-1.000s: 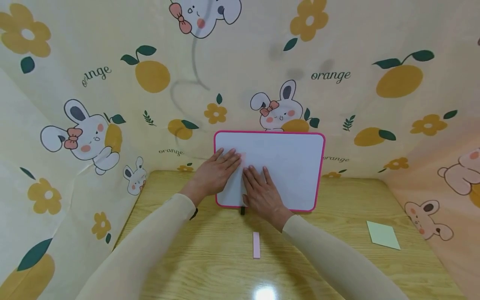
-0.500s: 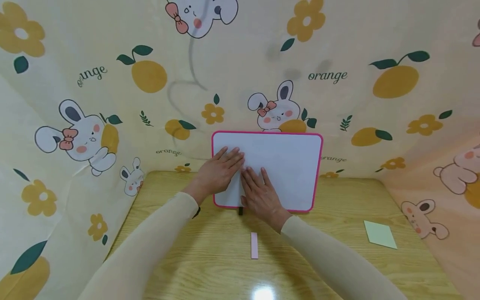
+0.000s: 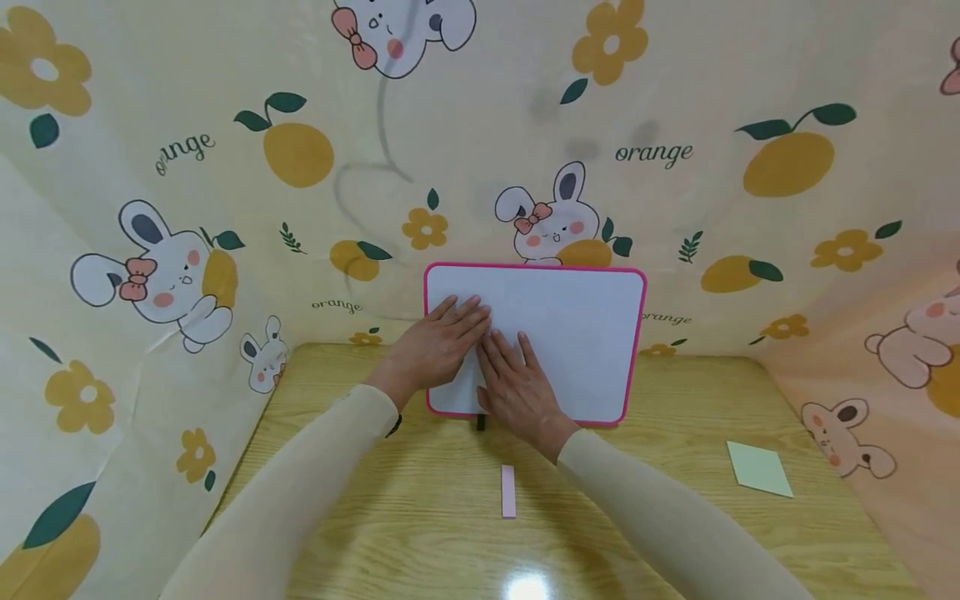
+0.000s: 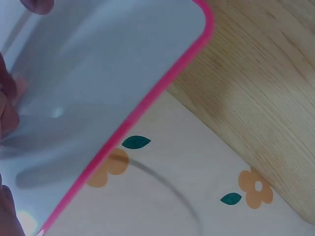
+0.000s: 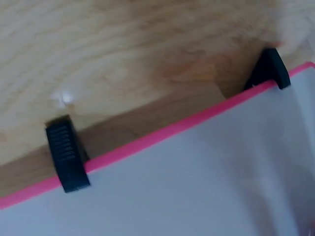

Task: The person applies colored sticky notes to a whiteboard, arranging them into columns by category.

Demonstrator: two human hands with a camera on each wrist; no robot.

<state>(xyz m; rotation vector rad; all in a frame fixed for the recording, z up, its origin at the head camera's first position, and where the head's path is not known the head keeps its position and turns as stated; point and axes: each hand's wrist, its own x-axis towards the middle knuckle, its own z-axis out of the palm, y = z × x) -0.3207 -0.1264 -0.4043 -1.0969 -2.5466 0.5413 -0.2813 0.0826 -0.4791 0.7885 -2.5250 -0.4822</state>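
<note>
A white board (image 3: 581,333) with a pink rim stands upright at the back of the table. My left hand (image 3: 435,346) lies on its left half, fingers straight and touching the surface. Just below and to the right, my right hand (image 3: 519,392) rests on the board too, fingers extended upward, fingertips close to those of the left. In the left wrist view a small pinkish patch (image 4: 20,86) shows on the board beside the left fingers; in the head view the hands hide it. Black feet, one of them a ridged clip (image 5: 68,155), grip the board's lower edge.
On the wooden table (image 3: 420,517), a narrow pink paper strip (image 3: 508,492) lies in front of the board. A pale green square of paper (image 3: 760,469) lies at the right. Patterned cloth walls (image 3: 660,208) enclose the back and sides.
My left fingers have slid slightly right over the pinkish patch, which showed at their tips a second ago. My right hand has shifted a little left and up, toward the left fingertips.
</note>
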